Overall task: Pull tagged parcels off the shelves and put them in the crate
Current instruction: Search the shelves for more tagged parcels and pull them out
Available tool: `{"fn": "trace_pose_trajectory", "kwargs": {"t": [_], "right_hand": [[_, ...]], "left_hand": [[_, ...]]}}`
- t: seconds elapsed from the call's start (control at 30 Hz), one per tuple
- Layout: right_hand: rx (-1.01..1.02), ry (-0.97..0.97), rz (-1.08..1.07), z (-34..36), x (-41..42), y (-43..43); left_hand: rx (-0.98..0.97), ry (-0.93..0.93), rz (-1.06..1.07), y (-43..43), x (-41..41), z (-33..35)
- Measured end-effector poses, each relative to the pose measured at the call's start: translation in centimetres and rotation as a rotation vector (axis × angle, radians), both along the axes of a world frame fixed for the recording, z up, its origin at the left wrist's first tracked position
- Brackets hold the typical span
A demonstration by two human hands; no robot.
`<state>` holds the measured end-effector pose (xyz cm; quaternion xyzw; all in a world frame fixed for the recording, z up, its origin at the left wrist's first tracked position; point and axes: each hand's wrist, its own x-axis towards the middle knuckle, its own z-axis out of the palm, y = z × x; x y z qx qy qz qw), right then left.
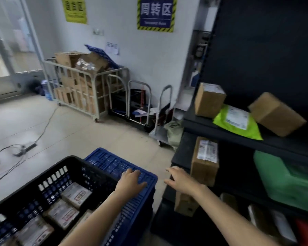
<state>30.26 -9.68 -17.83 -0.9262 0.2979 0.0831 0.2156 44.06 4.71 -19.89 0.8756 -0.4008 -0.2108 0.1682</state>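
A labelled cardboard parcel (204, 164) stands upright on a middle tier of the dark shelving (203, 129) at 4 o'clock. The right hand (180, 181) is just beside the parcel's left face, fingers extended and holding nothing. At 7 o'clock the black crate (69, 159) contains several wrapped parcels (75, 194), and the left hand (132, 181) rests palm-down, fingers flat and gripping nothing, on the adjoining blue lattice crate (110, 162). On the tier above, at 3 o'clock, lie a cardboard box (209, 100), a lime-green mailer (236, 121) and a tilted box (276, 114).
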Motion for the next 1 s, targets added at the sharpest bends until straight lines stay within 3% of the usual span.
{"fn": "trace_pose_trajectory", "kwargs": {"t": [0.3, 0.57, 1.0], "right_hand": [[-0.065, -0.108, -0.322, 3.3, -19.0, -1.8], [-0.281, -0.006, -0.561, 4.1, -38.1, 1.0], [-0.256, -0.044, -0.868, 4.2, -62.9, 7.3]], "left_hand": [[-0.052, -0.105, -0.322, -7.3, -14.6, 3.4], [-0.081, -0.309, -0.568, -8.0, -30.7, 5.2], [-0.034, -0.218, -0.870, -8.6, -53.1, 4.5]]}}
